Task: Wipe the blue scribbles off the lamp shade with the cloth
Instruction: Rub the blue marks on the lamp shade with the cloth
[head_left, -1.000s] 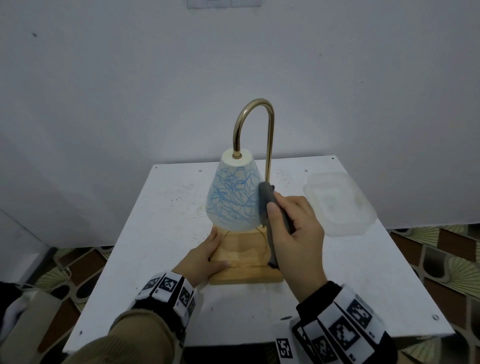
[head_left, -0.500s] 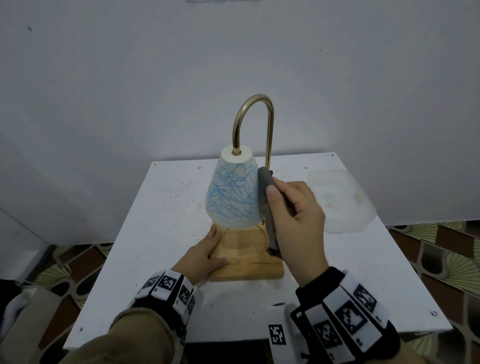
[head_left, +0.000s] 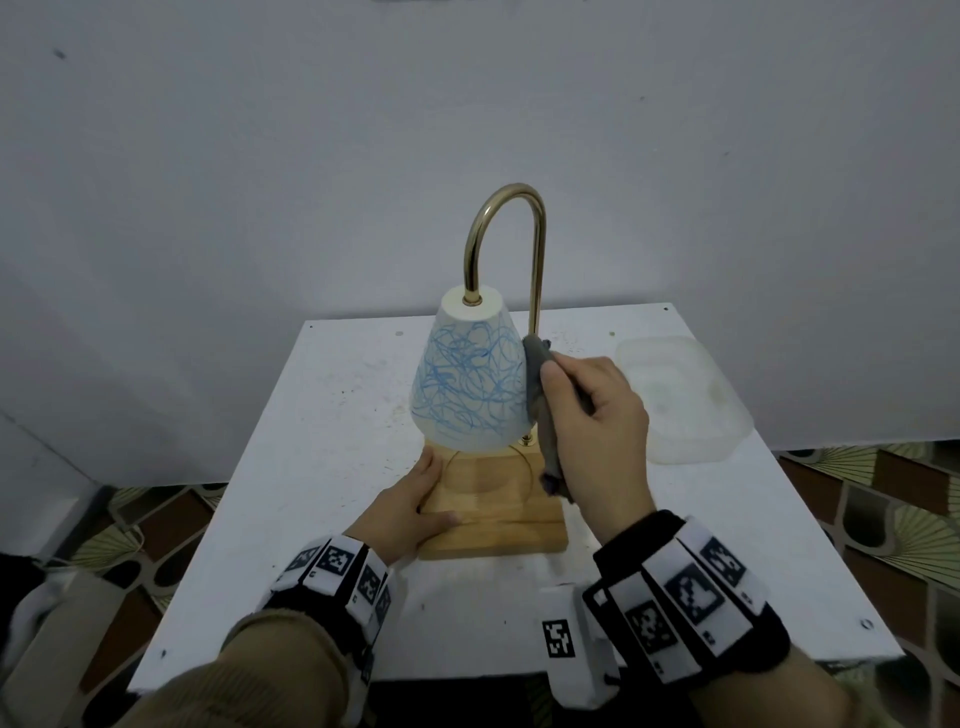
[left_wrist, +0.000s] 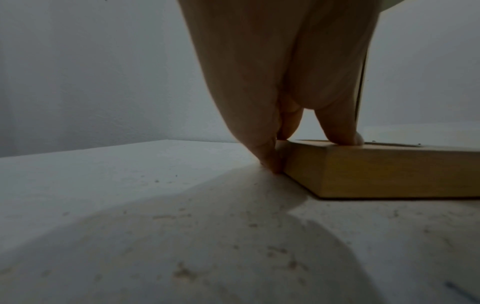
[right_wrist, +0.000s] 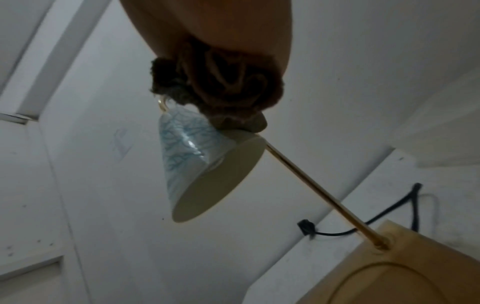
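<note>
A small lamp stands on a white tabletop (head_left: 322, 467). Its cone-shaped lamp shade (head_left: 467, 384), hanging from a curved brass arm (head_left: 506, 234), is covered in blue scribbles (head_left: 462, 395). The right hand (head_left: 592, 426) grips a bunched grey cloth (head_left: 537, 384) pressed against the shade's right side. The left hand (head_left: 410, 514) rests open on the wooden base (head_left: 498, 514), steadying it. The shade hangs freely, so hard rubbing could swing it or tip the lamp if that hand lifts.
</note>
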